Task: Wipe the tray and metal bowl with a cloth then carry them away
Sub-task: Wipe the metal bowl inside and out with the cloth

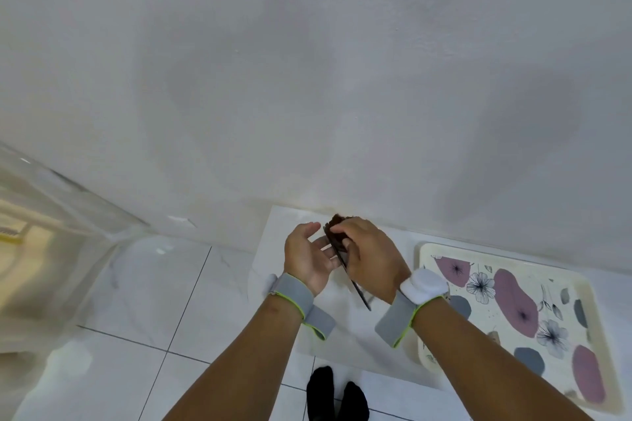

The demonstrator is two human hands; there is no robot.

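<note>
Tray (pixel 554 284): you have one in the head view, cream with purple and grey blotches and line-drawn flowers. It lies flat on the white worktop (pixel 287 219), to the right of your hands and close to the wall (pixel 307 79). Your right forearm crosses over its near left corner.
Tray contents: only the printed face shows, and the forearm hides part of it.
Cloth (pixel 334 229): one, dark brown, held up between your two hands above the worktop and left of the tray. A thin dark edge of it runs down toward your right wrist.
Right hand (pixel 369 256): its fingers curl round the cloth and grip it from above.
Left hand (pixel 307 256): the palm faces the cloth and the fingers are loose and nearly straight, gripping nothing. Whether the fingertips touch the cloth you cannot tell.
Wristbands: two, grey with lime edging, one on the left wrist (pixel 294 294) and one on the right (pixel 400 314). The right one carries a white pod (pixel 424 284).
Feet: two, in black socks (pixel 337 393), on the white tiled floor (pixel 136 284) at the worktop's near edge.
Clear panel (pixel 68 208): one, at the far left.
</note>
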